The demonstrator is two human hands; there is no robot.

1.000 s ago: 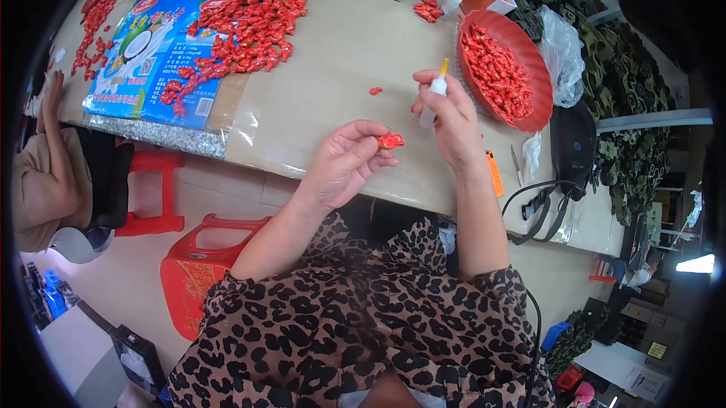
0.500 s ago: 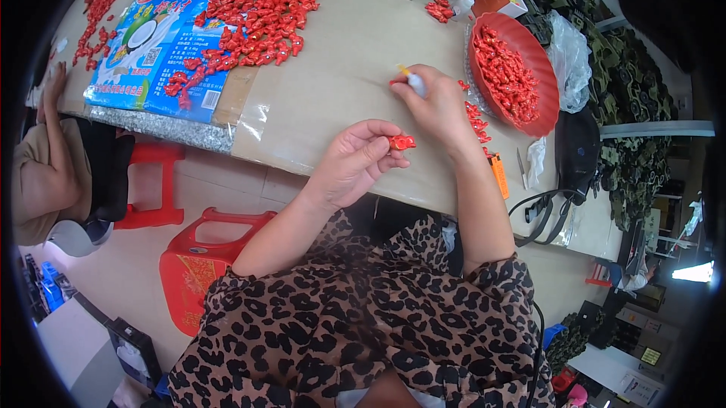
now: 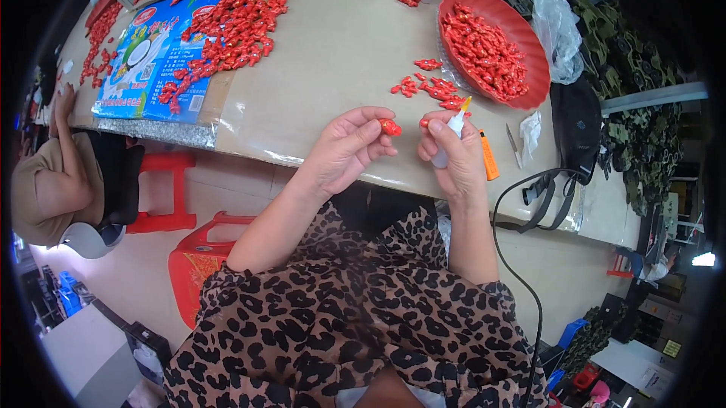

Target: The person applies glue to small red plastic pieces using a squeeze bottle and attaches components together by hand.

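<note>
Over the table's near edge, my left hand (image 3: 340, 149) pinches a small glossy red figure-like piece (image 3: 390, 127) between thumb and forefinger, its other fingers curled below. Close to its right, my right hand (image 3: 465, 166) is closed round a small white squeeze bottle (image 3: 456, 124) with a yellow nozzle pointing up and away. A tiny red piece (image 3: 424, 124) shows at the tips of the right thumb and forefinger. A short gap separates the two red pieces. Just beyond my right hand lie several loose red pieces (image 3: 442, 90).
A scalloped red bowl (image 3: 538, 45) full of red pieces stands at the right. Orange-handled cutter (image 3: 488, 155), knife (image 3: 514, 143), tissue (image 3: 532, 136) and black bag (image 3: 572, 136) lie nearby. Red pieces heap on blue cardboard (image 3: 121, 94) at the left, near another person's arm (image 3: 64, 128).
My right hand has come back toward me, close beside the left, with the bottle turned more upright. The tiny red piece at its fingertips now faces the left hand's piece. The view has shifted slightly.
</note>
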